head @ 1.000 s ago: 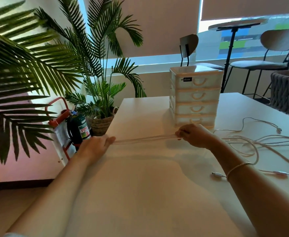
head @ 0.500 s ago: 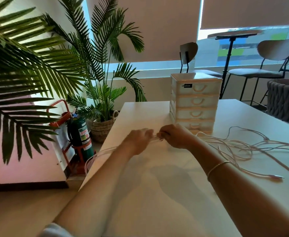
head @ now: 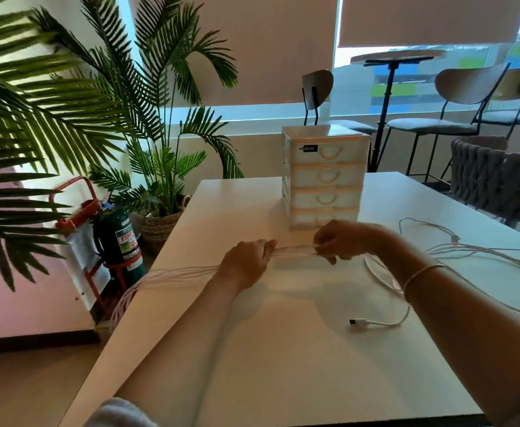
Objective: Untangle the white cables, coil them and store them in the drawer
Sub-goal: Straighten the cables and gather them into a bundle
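Note:
Several strands of white cable (head: 292,251) stretch taut between my two hands above the white table (head: 283,365). My left hand (head: 248,263) grips the bundle near the table's left edge, and loops of cable (head: 148,282) hang off that edge behind it. My right hand (head: 343,241) pinches the same bundle just in front of the drawer unit (head: 325,175), whose drawers are all closed. More loose cable (head: 480,257) trails over the table to the right. One plug end (head: 359,322) lies below my right forearm.
A potted palm (head: 160,167) and a green fire extinguisher (head: 120,241) in a red stand are on the floor left of the table. A woven dark chair (head: 499,177) stands at the right; a high table and stools stand by the window.
My hands, far apart a second ago, came together and have now drawn slightly apart again along the bundle. Loops now hang off the table's left edge. The view has shifted.

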A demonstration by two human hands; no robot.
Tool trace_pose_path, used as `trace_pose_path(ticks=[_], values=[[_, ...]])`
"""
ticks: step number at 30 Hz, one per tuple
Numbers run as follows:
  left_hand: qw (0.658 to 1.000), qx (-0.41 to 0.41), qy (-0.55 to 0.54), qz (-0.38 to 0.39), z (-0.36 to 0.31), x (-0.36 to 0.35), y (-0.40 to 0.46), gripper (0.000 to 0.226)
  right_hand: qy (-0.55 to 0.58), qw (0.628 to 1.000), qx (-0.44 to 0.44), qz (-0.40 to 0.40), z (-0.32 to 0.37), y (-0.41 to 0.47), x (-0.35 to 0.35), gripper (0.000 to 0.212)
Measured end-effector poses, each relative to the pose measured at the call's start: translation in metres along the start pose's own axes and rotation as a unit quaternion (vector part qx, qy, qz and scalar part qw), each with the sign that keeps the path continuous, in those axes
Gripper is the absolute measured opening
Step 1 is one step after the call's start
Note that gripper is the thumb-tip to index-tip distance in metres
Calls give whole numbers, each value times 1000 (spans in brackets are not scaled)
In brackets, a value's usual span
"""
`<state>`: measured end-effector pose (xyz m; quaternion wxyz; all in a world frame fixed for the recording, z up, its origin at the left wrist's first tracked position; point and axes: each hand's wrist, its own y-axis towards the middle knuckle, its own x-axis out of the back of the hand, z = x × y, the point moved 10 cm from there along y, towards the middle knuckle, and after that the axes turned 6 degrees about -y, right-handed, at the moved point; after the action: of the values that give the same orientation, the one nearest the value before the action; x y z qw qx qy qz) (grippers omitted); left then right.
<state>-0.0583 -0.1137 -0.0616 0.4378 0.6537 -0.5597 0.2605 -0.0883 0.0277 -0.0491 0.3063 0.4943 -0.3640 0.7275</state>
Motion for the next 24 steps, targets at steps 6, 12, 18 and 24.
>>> trace_pose_path(ticks=[6,12,18,24], values=[[999,36,35,-13,19,-2,4,46,-137,980,-138,-42,-99,-29,43,25],[998,35,47,-32,4,-6,14,44,-289,878,-317,-212,-154,-59,106,23],[997,30,65,-26,3,-10,20,43,-282,838,-464,-51,-230,-57,74,54],[995,26,94,-5,7,-19,26,42,-153,851,-494,-91,-321,-8,64,66]])
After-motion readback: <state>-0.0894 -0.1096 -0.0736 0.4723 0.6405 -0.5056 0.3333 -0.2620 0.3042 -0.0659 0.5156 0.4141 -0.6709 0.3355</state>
